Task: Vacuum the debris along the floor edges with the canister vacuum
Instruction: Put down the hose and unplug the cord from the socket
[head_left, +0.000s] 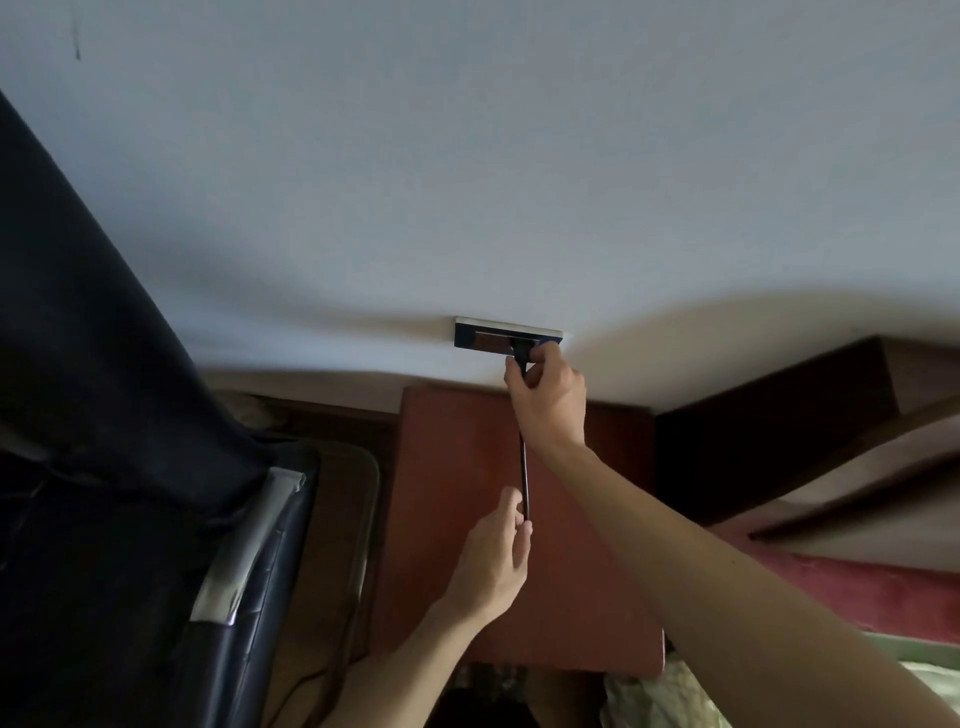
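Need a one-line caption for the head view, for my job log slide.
Right hand grips the black plug at the dark rectangular wall socket panel while the left hand pinches its thin black cord.

One wide-angle camera, worn on the head, faced a pale wall (467, 156) from close by (lens bowing its lower edge), angled down toward a socket plate (480, 336).

You are looking at a smooth, matt painted wall (467, 156), a glossy dark plastic socket plate (480, 336) and a cord (524, 467) in smooth black sheathing. You are also seeing a smooth reddish wood-look tabletop (452, 493) and sheeny leather-like upholstery (104, 467) patched with grey tape (249, 545).
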